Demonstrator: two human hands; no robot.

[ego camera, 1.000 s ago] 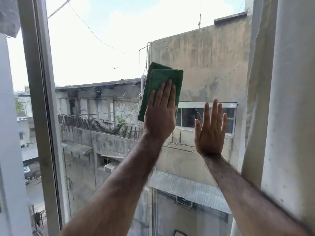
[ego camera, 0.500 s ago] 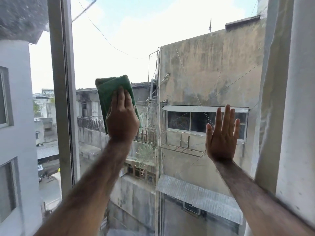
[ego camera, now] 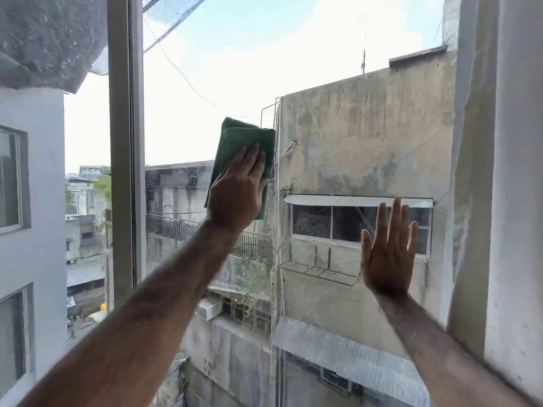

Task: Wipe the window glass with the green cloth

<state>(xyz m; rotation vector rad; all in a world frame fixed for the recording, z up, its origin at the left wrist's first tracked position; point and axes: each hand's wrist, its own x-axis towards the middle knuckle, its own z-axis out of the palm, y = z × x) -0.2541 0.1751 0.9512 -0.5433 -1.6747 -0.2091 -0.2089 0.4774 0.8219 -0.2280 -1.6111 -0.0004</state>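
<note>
A folded green cloth (ego camera: 238,143) lies flat against the window glass (ego camera: 338,136) near the middle of the pane. My left hand (ego camera: 236,195) presses on the cloth's lower half with its fingers spread upward, covering much of it. My right hand (ego camera: 388,254) rests flat on the glass lower to the right, fingers apart, holding nothing. Both forearms reach up from the bottom of the view.
A grey vertical window frame (ego camera: 125,171) bounds the pane on the left. A pale wall or curtain edge (ego camera: 505,201) bounds it on the right. Through the glass I see weathered concrete buildings, wires and sky.
My left hand slid the cloth left toward the frame, then back right and a little up toward the middle of the pane. My right hand stayed flat on the glass.
</note>
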